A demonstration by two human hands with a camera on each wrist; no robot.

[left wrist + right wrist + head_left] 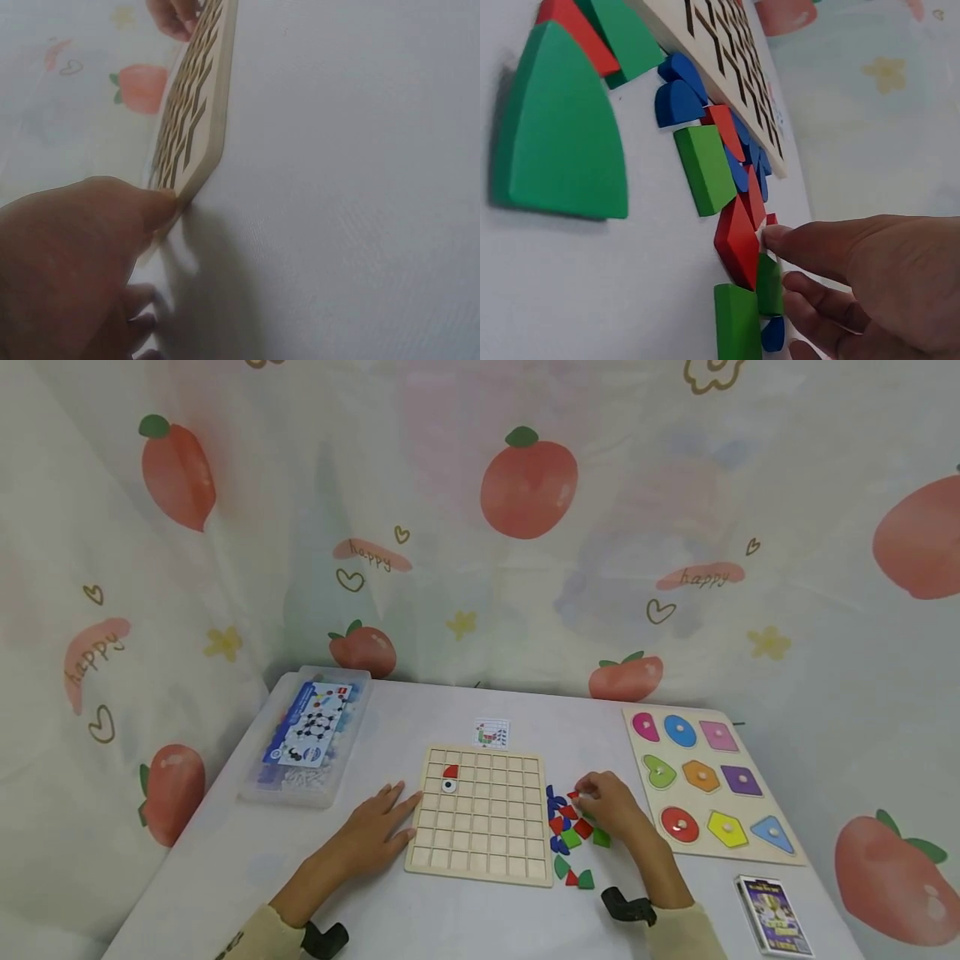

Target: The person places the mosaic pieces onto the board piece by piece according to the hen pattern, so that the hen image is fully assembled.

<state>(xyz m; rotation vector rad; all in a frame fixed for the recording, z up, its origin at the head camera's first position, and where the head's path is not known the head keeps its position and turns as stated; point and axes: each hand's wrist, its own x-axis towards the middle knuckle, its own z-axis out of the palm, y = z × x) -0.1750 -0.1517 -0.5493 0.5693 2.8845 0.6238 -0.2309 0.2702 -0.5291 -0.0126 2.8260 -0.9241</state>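
The wooden grid board (480,860) lies on the table with a red piece (451,771) and a white piece with a dark dot (448,786) in its upper left cells. My left hand (378,831) rests at the board's left edge, fingers spread, its thumb touching the rim in the left wrist view. Right of the board, my right hand (611,806) reaches into loose pieces, thumb and fingers bent close together. At its thumb tip in the right wrist view are a bit of white and a red piece (772,219); whether they are pinched is unclear. A green piece (769,285) lies beneath the fingers.
Loose blue pieces (553,802) and green pieces (586,880) lie along the board's right side. A pattern card (492,733) sits behind the board. A clear plastic case (307,785) stands at left, a shape puzzle (708,850) at right, with a card box (774,916) nearer.
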